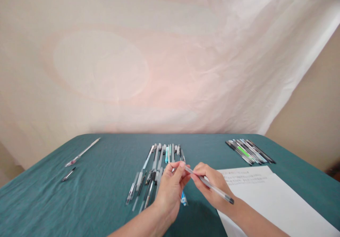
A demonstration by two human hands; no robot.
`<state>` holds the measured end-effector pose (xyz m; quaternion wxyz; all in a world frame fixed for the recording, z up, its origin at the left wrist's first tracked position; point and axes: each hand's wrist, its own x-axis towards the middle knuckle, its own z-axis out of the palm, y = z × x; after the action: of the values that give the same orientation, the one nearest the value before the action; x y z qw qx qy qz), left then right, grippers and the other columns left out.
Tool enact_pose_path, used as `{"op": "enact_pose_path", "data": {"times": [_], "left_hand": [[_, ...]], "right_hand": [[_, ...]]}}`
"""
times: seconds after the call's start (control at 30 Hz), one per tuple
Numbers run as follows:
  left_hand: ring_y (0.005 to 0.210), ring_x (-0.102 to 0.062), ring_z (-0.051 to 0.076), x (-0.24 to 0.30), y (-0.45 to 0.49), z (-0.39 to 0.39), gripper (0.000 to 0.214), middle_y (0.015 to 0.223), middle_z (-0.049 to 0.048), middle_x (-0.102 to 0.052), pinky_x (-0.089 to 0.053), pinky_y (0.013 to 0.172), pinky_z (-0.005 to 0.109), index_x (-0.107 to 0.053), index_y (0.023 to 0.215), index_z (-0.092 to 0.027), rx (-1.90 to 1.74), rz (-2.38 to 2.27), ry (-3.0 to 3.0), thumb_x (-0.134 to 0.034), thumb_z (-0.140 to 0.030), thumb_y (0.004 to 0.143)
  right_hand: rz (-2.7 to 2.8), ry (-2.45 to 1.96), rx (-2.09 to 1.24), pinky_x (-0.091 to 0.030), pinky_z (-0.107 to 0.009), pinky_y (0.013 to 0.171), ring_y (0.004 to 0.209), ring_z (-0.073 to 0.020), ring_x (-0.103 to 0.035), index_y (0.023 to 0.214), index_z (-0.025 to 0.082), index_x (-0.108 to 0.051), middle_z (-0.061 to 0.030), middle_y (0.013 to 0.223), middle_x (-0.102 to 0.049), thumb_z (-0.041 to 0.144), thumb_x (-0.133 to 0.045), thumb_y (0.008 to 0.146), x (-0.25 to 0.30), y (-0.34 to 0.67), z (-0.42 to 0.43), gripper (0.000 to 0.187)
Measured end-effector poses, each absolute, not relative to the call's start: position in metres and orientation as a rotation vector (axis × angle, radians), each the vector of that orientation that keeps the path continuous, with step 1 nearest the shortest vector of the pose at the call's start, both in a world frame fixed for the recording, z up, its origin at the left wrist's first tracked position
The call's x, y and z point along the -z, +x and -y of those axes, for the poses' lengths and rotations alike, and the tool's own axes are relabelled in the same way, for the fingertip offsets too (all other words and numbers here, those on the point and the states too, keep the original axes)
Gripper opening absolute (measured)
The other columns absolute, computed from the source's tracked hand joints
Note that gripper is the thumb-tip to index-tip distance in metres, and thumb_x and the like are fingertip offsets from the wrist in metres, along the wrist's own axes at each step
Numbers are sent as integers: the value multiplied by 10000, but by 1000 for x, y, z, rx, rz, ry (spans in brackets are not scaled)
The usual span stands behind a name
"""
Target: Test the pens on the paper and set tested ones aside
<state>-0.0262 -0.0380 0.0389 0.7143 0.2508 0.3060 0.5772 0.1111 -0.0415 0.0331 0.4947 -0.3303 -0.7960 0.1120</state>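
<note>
Right hand and left hand, grips clamped on a translucent-barrelled pen, might drop it if both pinches slacken.

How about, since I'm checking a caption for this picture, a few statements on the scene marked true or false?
The right hand holds a clear pen with a dark end. True.
The left hand has its fingertips at that pen's other end. True.
Both hands lie flat and apart. False: they meet at the clear pen.
The paper bears writing near its far edge. True.
The paper lies left of the hands. False: it is on the right side.
</note>
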Motion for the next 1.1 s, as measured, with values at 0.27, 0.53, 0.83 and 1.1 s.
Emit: {"op": "enact_pose_path", "data": {"times": [0.27,0.53,0.83,1.1], "left_hand": [[706,-606,96,-40,-23,42,205,761,10,-648,-495,718,209,-526,805,-163,-1310,-699,555,-701,-224,718],[675,-611,106,-33,-24,32,181,735,20,-650,-509,671,204,-540,793,-158,-1285,-714,556,-700,-189,715],[663,-608,68,-26,-38,6,80,751,10,-649,-488,705,165,-570,808,-135,-1462,-828,546,-643,-144,778],[917,-618,172,-20,-37,6,278,1025,113,-630,-454,875,319,-528,1017,-135,-1378,-915,892,-642,-198,772]], "right_hand": [[1985,-699,-138,-458,-227,619,713,-118,-557,907,213,-458,-17,793,-567,84,-502,820,-32,111,38,161],[2014,-827,-240,-438,-226,627,689,-114,-562,869,204,-480,-14,780,-577,165,-483,852,-29,112,35,43],[2097,-1166,-527,-378,-204,532,579,-109,-545,929,202,-618,7,702,-640,320,-492,855,-68,138,35,187],[2186,-1623,-166,-362,-240,576,644,-162,-591,824,224,-636,-4,674,-661,291,-479,844,-62,183,13,172]]}}
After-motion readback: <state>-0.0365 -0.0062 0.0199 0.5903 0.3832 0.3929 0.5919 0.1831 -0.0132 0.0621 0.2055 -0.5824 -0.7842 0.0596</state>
